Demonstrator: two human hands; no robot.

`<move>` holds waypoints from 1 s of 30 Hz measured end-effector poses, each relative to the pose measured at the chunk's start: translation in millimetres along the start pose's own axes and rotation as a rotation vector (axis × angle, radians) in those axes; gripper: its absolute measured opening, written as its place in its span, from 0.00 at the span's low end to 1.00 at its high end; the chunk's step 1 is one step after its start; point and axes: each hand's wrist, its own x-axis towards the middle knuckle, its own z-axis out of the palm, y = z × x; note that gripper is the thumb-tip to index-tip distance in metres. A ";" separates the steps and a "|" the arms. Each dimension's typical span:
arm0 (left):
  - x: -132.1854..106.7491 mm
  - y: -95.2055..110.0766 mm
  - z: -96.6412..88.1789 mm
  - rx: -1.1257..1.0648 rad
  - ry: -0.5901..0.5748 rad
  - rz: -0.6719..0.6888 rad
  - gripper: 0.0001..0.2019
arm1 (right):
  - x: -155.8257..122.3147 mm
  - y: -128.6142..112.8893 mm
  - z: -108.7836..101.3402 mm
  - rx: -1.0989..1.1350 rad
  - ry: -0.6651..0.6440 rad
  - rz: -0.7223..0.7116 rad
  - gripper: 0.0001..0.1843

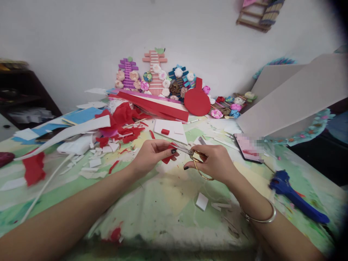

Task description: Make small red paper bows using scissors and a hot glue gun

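My left hand (153,154) pinches a small piece of red paper (168,158) above the table's middle. My right hand (214,161) grips gold-handled scissors (194,157), its fingers through the loops. The scissor blades point left and meet the red piece between my two hands. Both hands hover just over the pale green table cover (163,206).
Red and white paper scraps (114,145) litter the left side. A blue glue gun (293,195) lies at the right, and a phone (248,148) beyond my right hand. Paper flower crafts (157,78) and a red paddle shape (197,99) lean on the back wall. Grey boards (293,94) rest at the right.
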 end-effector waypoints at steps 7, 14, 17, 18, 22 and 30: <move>0.1 2.6 2.0 0.005 0.002 -0.013 0.08 | -1.5 1.8 2.0 -0.089 0.025 -0.029 0.26; -1.8 3.8 2.5 -0.012 -0.001 -0.043 0.07 | -1.5 2.6 1.2 -0.141 0.020 -0.045 0.25; -1.3 2.4 2.3 -0.010 -0.002 -0.044 0.08 | -1.7 3.0 0.5 -0.134 0.024 -0.044 0.26; -1.0 1.6 2.2 -0.008 -0.003 -0.042 0.09 | -1.9 3.1 0.4 -0.129 0.029 -0.044 0.26; 0.0 -1.2 1.4 -0.005 -0.017 -0.031 0.11 | -2.1 3.4 0.0 -0.067 0.077 -0.006 0.30; 0.7 1.5 4.2 0.021 -0.065 0.012 0.05 | 1.1 -1.8 -2.4 0.077 0.059 0.190 0.26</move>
